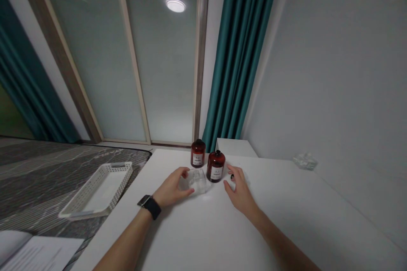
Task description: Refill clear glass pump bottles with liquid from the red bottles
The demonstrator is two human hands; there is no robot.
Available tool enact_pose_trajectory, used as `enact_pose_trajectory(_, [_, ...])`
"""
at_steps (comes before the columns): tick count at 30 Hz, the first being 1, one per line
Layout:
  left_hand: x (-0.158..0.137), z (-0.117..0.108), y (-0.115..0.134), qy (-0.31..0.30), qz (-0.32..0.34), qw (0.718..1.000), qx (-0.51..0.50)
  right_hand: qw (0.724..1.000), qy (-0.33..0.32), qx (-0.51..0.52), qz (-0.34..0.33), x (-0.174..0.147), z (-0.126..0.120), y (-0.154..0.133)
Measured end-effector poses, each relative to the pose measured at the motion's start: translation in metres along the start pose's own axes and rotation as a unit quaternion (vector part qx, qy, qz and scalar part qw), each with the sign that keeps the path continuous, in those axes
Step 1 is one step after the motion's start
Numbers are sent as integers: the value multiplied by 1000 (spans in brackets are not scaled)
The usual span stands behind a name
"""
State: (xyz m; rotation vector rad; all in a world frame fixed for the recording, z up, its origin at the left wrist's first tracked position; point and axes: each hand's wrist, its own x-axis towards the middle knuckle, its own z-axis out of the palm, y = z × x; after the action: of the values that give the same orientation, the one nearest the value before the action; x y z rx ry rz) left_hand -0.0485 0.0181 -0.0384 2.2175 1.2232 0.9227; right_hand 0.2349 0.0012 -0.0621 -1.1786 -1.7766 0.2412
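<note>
My left hand (173,190) wraps thumb and fingers around the left side of a clear, boxy container (197,181) on the white table. Behind that container stands one dark amber bottle (197,154) with a white label and a black top. A second amber bottle (216,167), also labelled, is upright just right of the container. Close beside this bottle, on its right, is my right hand (238,188), its thumb and fingers curved and apart. A small black thing (232,176) shows at its fingers; I cannot tell whether it is worn or held.
The white table (197,237) has a clear crumpled-looking item (305,161) near the wall on the right. Left of the table, a white perforated basket (95,194) and an open book (41,254) lie on a grey patterned surface. Teal curtains (240,59) hang behind.
</note>
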Motion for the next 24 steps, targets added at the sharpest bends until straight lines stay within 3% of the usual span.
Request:
enact_pose_trajectory(7, [0, -1, -6, 7, -17, 1000, 2, 990, 113, 32, 83, 33, 45, -12])
enact_pose_trajectory(12, [0, -3, -4, 7, -24, 1000, 3, 979, 169, 13, 115, 44, 63, -9])
enact_pose_trajectory(24, [0, -3, -5, -13, -28, 999, 9, 992, 90, 55, 72, 46, 54, 7])
